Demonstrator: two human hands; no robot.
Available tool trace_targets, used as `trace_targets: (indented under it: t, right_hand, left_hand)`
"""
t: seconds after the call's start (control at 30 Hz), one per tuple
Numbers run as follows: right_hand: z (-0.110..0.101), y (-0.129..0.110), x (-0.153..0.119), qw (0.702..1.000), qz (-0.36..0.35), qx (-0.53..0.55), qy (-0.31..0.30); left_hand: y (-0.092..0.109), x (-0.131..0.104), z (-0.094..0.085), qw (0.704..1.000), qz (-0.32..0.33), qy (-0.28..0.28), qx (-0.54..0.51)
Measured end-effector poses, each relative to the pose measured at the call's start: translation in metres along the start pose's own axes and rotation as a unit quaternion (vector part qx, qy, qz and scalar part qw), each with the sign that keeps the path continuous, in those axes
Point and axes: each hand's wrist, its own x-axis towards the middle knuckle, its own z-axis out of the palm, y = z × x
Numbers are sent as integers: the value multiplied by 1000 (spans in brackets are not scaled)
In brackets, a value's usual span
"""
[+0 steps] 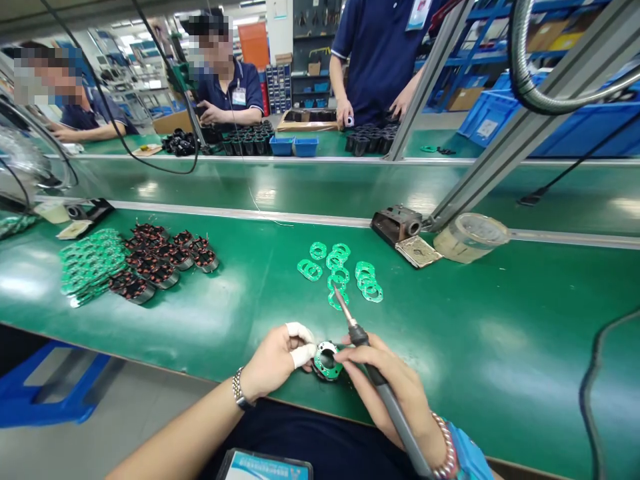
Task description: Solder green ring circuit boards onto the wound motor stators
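Near the table's front edge lies a round motor part with a green ring board (327, 371) on top. My left hand (280, 357) pinches its left side, with white covers on some fingertips. My right hand (393, 380) touches the ring's right side with its fingertips and also holds a soldering iron (383, 387), whose tip points up and away over the loose boards. Beyond the hands, several loose green ring boards (339, 277) lie in small overlapping groups.
Wound motor cores (155, 270) and stacked green board panels (93, 260) sit at the left. A soldering iron stand (397, 223), a sponge tray (419, 252) and a round tub (470, 239) are at the back right. A cable (593, 393) hangs right. Several people work across the bench.
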Motion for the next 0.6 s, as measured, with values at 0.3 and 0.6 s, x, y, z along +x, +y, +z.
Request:
trace_targets:
  t: [0.3, 0.6]
  right_hand:
    - [-32, -10, -1, 1000, 2, 5, -30]
    - [-27, -13, 1, 998, 22, 21, -54]
  left_hand:
    - [-4, 3, -5, 1000, -4, -5, 9]
    - [-4, 3, -5, 1000, -1, -8, 18]
